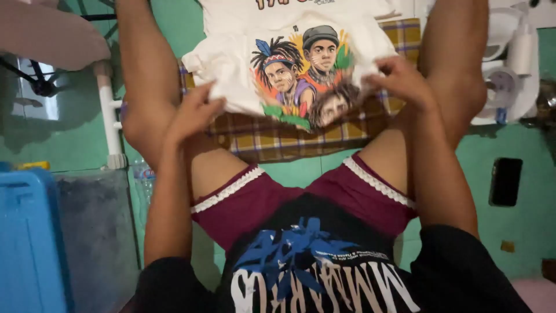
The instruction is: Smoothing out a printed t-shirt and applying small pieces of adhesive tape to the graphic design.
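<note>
Two hands on the shirt, rest listed big to small as I see it from the head cam:

Floor: green floor, I'm sat on it w/ legs spread to either side.
Cloth: yellow-brown plaid cloth flat on the floor btwn my knees, under the shirt.
Shirt: white t-shirt w/ a colourful print of three faces, lying on the plaid cloth straight ahead of me, lower hem bunched and lifted toward me.
Bin: blue plastic bin at far left, clear of the work.
Fan: white appliance at right edge, near my right knee; can't tell exactly what it is.
Left hand: left hand at the shirt's lower left edge, fingers curled, pinching the hem fabric.
Right hand: right hand at the shirt's lower right edge, fingers bent down, gripping the fabric by the print.
Phone: dark flat phone on the floor at right, well apart from both hands.
</note>
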